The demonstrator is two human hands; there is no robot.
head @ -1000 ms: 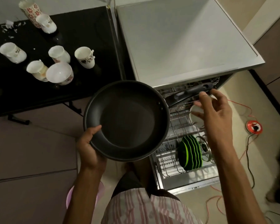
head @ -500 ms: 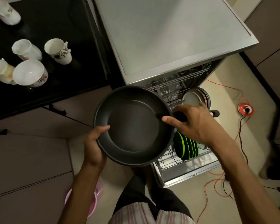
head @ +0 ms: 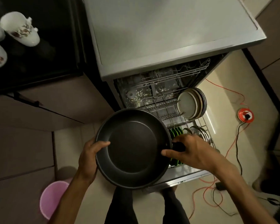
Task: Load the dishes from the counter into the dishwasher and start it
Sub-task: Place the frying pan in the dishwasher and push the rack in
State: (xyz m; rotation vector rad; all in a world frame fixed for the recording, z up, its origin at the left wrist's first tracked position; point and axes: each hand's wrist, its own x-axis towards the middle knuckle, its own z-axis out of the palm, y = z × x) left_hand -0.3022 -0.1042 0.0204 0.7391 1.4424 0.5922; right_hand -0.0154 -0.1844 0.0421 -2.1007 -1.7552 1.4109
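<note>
A black frying pan [head: 132,149] hangs over the near end of the pulled-out lower rack [head: 171,110] of the open dishwasher [head: 168,29]. My left hand [head: 89,159] grips its left rim. My right hand [head: 191,151] is closed around its handle at the right side. In the rack stand several pale plates [head: 191,105] at the far right, green plates [head: 176,131] partly hidden by the pan, and a glass lid [head: 202,133]. White floral cups [head: 19,28] sit on the black counter [head: 44,50] at the upper left.
A pink bucket [head: 53,199] stands on the floor by my left leg. Orange and black cables [head: 233,151] run across the floor to a red round socket [head: 245,115] right of the dishwasher. Brown cabinet fronts fill the left side.
My right hand went from the far end of the handle to its base at the pan. The pan came down and toward me over the rack's near end, and my view tilted downward.
</note>
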